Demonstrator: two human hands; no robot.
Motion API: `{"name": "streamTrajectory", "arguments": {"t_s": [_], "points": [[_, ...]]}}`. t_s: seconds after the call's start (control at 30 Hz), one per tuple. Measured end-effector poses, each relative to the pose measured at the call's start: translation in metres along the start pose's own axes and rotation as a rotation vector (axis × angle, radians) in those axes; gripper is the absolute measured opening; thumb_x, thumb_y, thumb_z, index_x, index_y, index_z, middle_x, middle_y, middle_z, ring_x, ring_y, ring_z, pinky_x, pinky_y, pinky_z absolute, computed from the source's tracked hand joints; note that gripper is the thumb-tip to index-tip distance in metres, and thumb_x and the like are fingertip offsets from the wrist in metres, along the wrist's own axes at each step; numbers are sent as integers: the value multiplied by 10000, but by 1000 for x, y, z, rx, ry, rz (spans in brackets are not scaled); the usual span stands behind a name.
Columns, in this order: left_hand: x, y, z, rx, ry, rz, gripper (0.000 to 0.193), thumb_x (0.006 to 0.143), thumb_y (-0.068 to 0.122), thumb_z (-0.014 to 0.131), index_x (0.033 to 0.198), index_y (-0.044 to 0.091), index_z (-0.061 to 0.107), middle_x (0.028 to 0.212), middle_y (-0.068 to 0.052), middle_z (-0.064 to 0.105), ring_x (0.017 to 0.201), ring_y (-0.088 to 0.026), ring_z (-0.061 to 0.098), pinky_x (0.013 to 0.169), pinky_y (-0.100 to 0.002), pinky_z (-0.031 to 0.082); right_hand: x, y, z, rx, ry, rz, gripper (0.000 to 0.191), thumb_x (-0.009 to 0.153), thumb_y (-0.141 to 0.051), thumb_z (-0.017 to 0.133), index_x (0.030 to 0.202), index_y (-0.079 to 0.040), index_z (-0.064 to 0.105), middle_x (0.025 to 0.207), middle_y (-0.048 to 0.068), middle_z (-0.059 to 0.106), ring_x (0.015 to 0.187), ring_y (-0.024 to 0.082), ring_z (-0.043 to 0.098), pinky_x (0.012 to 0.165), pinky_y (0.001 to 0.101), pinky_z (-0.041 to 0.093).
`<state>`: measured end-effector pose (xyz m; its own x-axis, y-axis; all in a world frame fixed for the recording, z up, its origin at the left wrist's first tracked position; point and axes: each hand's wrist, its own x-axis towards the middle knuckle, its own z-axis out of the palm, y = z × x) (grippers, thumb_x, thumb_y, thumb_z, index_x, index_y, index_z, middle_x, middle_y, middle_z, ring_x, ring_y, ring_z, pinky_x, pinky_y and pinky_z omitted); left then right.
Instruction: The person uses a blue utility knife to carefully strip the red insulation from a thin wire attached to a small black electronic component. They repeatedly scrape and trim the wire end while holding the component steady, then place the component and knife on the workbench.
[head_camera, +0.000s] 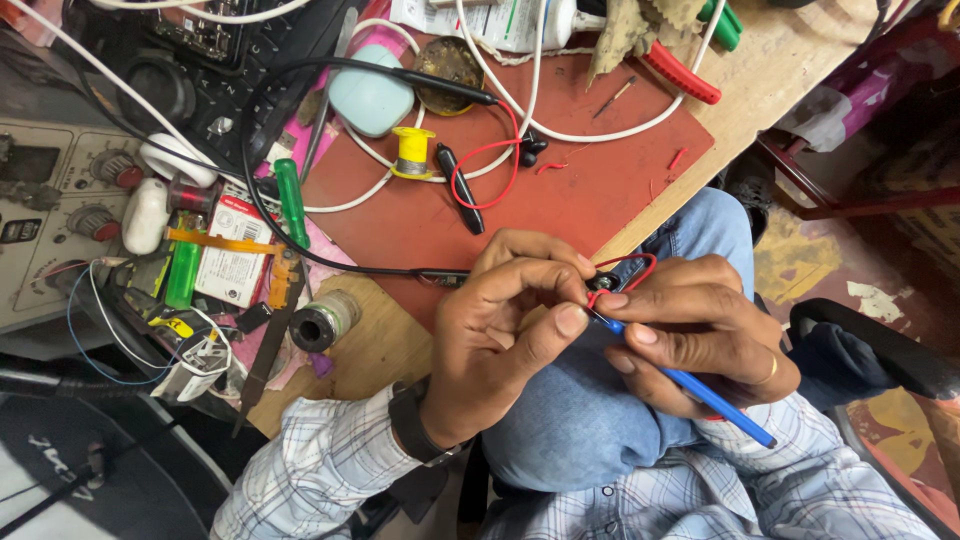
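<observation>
My left hand (505, 330) and my right hand (690, 325) meet over my lap, just off the bench's edge. The left thumb and forefinger pinch a small black part (605, 281) with a thin red wire (640, 262) looping out of it. My right hand grips a blue-handled tool (715, 400), its tip pressed against the black part between the fingertips. The right hand wears a ring, and a dark watch sits on the left wrist. My fingers hide most of the part.
A red mat (560, 200) covers the wooden bench (790, 70). On it lie a yellow wire spool (412, 152), a black probe with red lead (462, 190), white cables and a pale blue case (370, 95). A green screwdriver (291, 200), solder reel (322, 320) and bench instrument (50, 200) crowd the left.
</observation>
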<state>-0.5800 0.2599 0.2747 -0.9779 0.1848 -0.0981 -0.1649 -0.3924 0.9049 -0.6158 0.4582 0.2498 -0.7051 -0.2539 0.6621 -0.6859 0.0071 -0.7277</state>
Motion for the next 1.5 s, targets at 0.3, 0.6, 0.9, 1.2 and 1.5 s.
{"name": "streamTrajectory", "arguments": {"t_s": [0.3,0.6,0.9,1.2,1.5], "points": [[-7,-4,-8,48,-17,-2,151,1065,84,680,1143,-42,650,1282,-93,534,1064,-87,540,982,-240,475,-4,1,6,14,-8,-2,280,829,-25,814,1040,-29,629,1044,170,711,930,260,715,831,386,596],[-17,-11,-20,69,-31,9,147,1062,96,683,1131,-30,647,1286,-94,529,1111,-94,550,1012,-245,492,-28,16,13,109,22,-38,290,859,-49,808,1059,-23,600,1055,178,710,931,244,714,801,377,617],[-14,-14,-30,252,-23,71,120,1066,96,709,1068,-18,675,1270,-78,539,1141,-93,569,1012,-229,515,0,7,47,332,419,51,173,980,-164,697,1059,-25,631,1152,144,644,840,206,722,757,336,617],[-8,-1,-26,207,-21,11,167,1036,64,698,1166,-38,675,1321,-81,523,1099,-85,631,971,-226,570,8,-1,19,-119,-3,234,190,802,-62,814,968,-27,728,1145,167,694,929,244,688,838,380,526],[-7,3,-33,386,-43,76,115,1029,92,740,1111,13,721,1223,-69,577,1082,-105,621,967,-226,533,9,0,24,-59,-14,241,183,805,-64,813,959,-33,719,1065,125,714,957,230,692,880,376,526]]}}
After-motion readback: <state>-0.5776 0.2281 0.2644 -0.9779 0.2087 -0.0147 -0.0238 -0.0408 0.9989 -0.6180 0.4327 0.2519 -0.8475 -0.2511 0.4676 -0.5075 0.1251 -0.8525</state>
